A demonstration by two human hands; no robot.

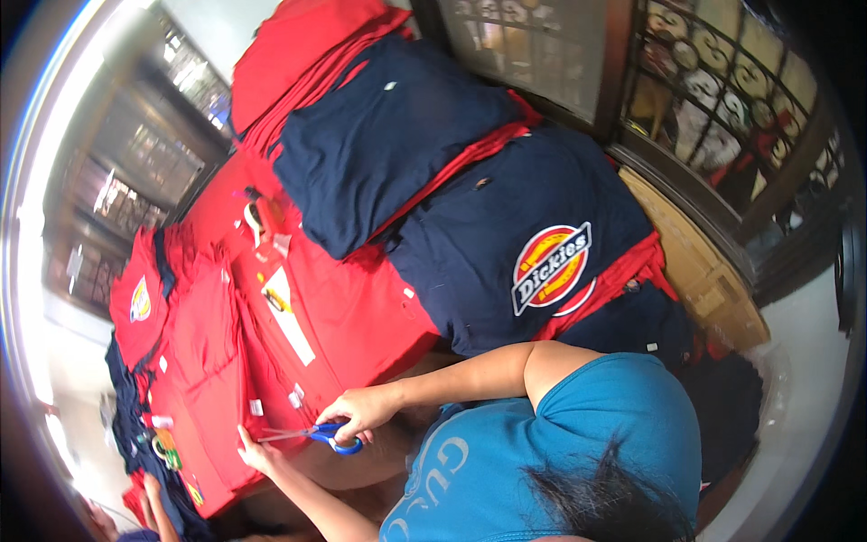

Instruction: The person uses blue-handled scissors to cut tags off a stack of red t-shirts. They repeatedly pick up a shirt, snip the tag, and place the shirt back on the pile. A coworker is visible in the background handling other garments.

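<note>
My right hand is closed around the blue handles of a pair of scissors. The scissor blades point left and look slightly apart, with their tips next to my left hand. My left hand pinches the near edge of a red garment, which lies flat on the pile in front of me. A small white tag shows on the red cloth just above the blades. What exactly lies between the blades is too small to make out.
Tall stacks of navy shirts and red shirts stand ahead. A tape dispenser, yellow cutter and white strip lie on red cloth. Green tape sits left, near another person's hand. Cardboard leans right.
</note>
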